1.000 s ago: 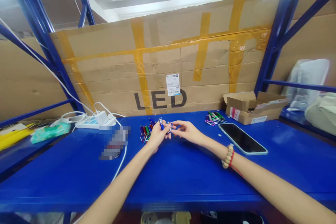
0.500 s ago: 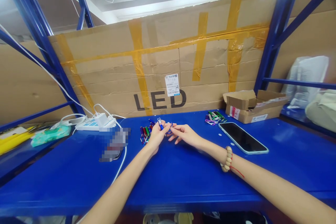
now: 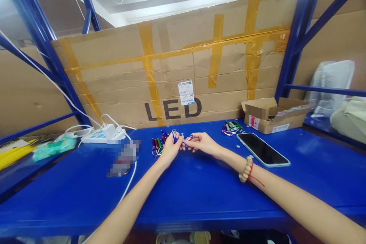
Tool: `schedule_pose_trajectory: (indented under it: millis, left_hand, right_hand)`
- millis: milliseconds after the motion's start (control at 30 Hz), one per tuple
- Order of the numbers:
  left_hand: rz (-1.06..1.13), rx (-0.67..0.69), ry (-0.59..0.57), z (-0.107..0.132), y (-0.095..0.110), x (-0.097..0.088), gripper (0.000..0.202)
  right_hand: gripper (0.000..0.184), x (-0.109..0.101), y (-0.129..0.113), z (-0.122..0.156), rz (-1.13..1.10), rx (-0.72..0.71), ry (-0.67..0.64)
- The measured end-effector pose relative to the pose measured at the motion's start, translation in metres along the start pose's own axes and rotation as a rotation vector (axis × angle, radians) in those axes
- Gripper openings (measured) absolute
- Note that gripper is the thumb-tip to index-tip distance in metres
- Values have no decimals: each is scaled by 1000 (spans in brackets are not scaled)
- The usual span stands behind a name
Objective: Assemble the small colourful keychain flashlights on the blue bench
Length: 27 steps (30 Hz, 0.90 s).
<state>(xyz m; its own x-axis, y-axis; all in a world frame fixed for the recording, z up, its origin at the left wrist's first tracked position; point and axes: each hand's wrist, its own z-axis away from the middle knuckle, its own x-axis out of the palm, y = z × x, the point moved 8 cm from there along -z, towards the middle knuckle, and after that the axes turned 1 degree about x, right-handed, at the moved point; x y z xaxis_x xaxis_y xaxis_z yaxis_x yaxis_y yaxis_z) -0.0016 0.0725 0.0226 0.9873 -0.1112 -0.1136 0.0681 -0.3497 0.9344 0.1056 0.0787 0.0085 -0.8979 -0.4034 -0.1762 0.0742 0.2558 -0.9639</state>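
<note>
My left hand (image 3: 170, 150) is closed on a small blue tube (image 3: 174, 136) with a silvery end pointing up. Close beside it, the fingers of my right hand (image 3: 204, 143) pinch a blue carabiner (image 3: 189, 137). Both hands meet above the blue tabletop, fingertips almost touching; whether the carabiner is joined to the tube is hidden by the fingers. Just left of my left hand lies a pile of small coloured tubes with carabiners (image 3: 157, 145), in red, green, purple and blue. A second group of such tubes (image 3: 233, 126) lies farther right.
A phone (image 3: 263, 149) lies to the right, with an open cardboard box (image 3: 276, 118) behind it. On the left are a power strip (image 3: 98, 136), a white cable (image 3: 132, 179) and a blurred-out item (image 3: 123, 159). A large cardboard sheet (image 3: 128, 91) stands along the back.
The blue carabiner now shows more clearly between my right fingers. The tube in my left hand has turned more upright. The whole view has shifted slightly.
</note>
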Motion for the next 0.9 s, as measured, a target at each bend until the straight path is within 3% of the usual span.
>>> schedule_pose_trajectory:
  millis: [100,233,300,500,900]
  left_hand:
    - [-113,51,-11,-1,0,-3,27]
    - [-443,205,13,3,16,-8,18]
    - [-557,232,-7,6,21,-5,16]
    - [-581,207,-66,10,20,4,15]
    - [-570,212,-116,11,13,7,16]
  right_hand:
    - [50,-7,-7,-1,191,-133,32]
    - [33,3,-28,8,667,-447,-97]
    - [33,8,-31,14,844,-511,-142]
    - [31,18,-32,20,1072,-487,-196]
    - [21,26,-26,20,1110,-394,-243]
